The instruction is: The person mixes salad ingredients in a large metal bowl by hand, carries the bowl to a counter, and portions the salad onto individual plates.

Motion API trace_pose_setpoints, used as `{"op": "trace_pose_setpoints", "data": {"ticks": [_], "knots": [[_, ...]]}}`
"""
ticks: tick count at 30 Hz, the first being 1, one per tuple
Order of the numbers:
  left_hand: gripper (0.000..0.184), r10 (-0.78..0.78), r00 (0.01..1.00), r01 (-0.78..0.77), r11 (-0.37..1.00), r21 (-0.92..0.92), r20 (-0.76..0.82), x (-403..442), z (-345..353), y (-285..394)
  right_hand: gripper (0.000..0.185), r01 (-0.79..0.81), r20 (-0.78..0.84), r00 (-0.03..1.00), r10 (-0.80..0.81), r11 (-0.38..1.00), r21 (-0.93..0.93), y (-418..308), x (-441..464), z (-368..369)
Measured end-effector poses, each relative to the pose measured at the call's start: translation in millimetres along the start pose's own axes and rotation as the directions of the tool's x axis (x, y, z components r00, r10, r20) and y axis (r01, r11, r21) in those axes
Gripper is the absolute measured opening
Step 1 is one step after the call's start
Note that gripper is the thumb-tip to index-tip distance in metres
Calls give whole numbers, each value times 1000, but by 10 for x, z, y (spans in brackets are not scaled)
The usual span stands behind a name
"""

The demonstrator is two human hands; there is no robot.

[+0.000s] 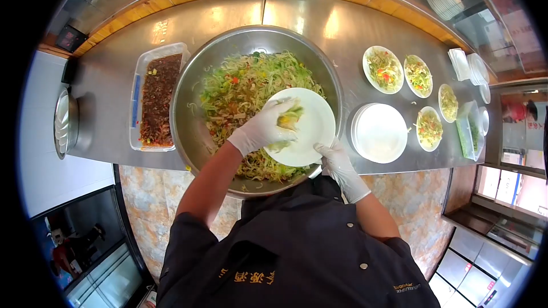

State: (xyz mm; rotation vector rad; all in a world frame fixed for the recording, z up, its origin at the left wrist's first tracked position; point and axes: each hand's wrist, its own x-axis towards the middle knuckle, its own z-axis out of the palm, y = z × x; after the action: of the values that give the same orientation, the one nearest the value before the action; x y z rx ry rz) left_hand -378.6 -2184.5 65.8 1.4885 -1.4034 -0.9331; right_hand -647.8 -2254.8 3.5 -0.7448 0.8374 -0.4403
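Observation:
My right hand [342, 170], in a white glove, grips the near right rim of a round white plate [315, 122]. The plate is held over the big steel bowl [188, 82], which contains shredded vegetable salad [245, 88] with red and yellow bits. Over the plate's left part, my gloved left hand [264, 127] has its fingers curled round a clump of shredded vegetables [291, 117]. Some shreds lie on the plate below these fingers. The underside of the left hand is hidden.
Left of the bowl is a plastic tub [157, 100] of dark red-brown sauce. On the right are a stack of white plates [381, 133], several plates of salad [383, 69] and a clear container [469, 131] with greens. A steel pot [64, 120] stands far left.

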Motion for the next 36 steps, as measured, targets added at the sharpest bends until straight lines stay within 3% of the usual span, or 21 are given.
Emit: {"op": "trace_pose_setpoints", "data": {"ticks": [2, 3, 5, 8, 9, 10, 11, 12, 13, 16, 19, 22, 25, 28, 29, 32, 35, 36], "knots": [[75, -2, 999, 6, 996, 89, -54, 19, -97, 31, 47, -65, 13, 998, 65, 996, 65, -36, 8, 105], [75, -200, 977, 192, 975, -111, -68, -32, -236, 36, 49, -61, 11, 998, 60, 995, 76, -36, 7, 108], [82, -520, 852, 500, 842, -202, -56, -257, -595, -126, 50, -53, -7, 999, 54, 992, 113, -30, 8, 47], [106, -757, 644, 752, 600, 273, -111, -887, -772, -1053, 50, -37, -71, 996, 46, 992, 120, -35, -15, -199], [130, -861, 506, 725, 394, 566, -49, -965, -636, -1064, 50, -38, -93, 994, 49, 993, 115, -31, -24, -262], [143, -929, 369, 751, 287, 595, -18, -792, -390, -898, 51, -10, -82, 996, 21, 991, 130, -67, 8, -267], [145, -879, 476, 766, 426, 481, 21, -712, -127, -666, 52, 13, -77, 997, -2, 989, 149, -107, -1, -248], [140, -850, 526, 778, 468, 419, -29, -730, 251, -819, 52, 34, -78, 997, -22, 985, 167, -111, -34, -257], [134, -862, 506, 745, 439, 502, 2, -599, 486, -701, 54, -18, -86, 996, 31, 989, 146, -94, -31, -309], [118, -745, 663, 530, 532, 661, 68, -515, 874, -684, 55, 5, -158, 987, 20, 988, 154, -151, -63, -183], [101, -749, 662, 643, 558, 525, -14, -520, 1009, -806, 55, 31, -120, 993, -9, 983, 181, -88, -42, -237], [67, -689, 725, 632, 661, 404, -8, -573, 1038, -984, 54, -1, -83, 996, 22, 971, 238, -116, -54, -238], [59, -475, 838, 521, 842, -138, 268, -692, 950, -1318, 54, 43, -64, 998, -25, 951, 306, -120, -54, -211], [67, -543, 775, 628, 605, -490, 323, -825, 814, -1520, 55, 9, -64, 998, 15, 936, 351, -79, 1, -288], [72, -569, 772, 584, 457, -671, 284, -902, 782, -1569, 57, 22, -64, 998, 0, 940, 341, -92, -5, -291], [76, -443, 887, 379, 535, -755, 132, -738, 423, -925, 63, 33, -36, 999, -23, 950, 310, -189, -31, -234], [82, -384, 903, 391, 542, -744, 195, -545, -149, -251, 61, 18, 14, 1000, -23, 957, 290, -279, 9, -188], [78, -364, 919, 348, 578, -738, 148, -485, -208, -117, 60, 16, 11, 1000, -20, 957, 290, -298, 8, -116]]}}
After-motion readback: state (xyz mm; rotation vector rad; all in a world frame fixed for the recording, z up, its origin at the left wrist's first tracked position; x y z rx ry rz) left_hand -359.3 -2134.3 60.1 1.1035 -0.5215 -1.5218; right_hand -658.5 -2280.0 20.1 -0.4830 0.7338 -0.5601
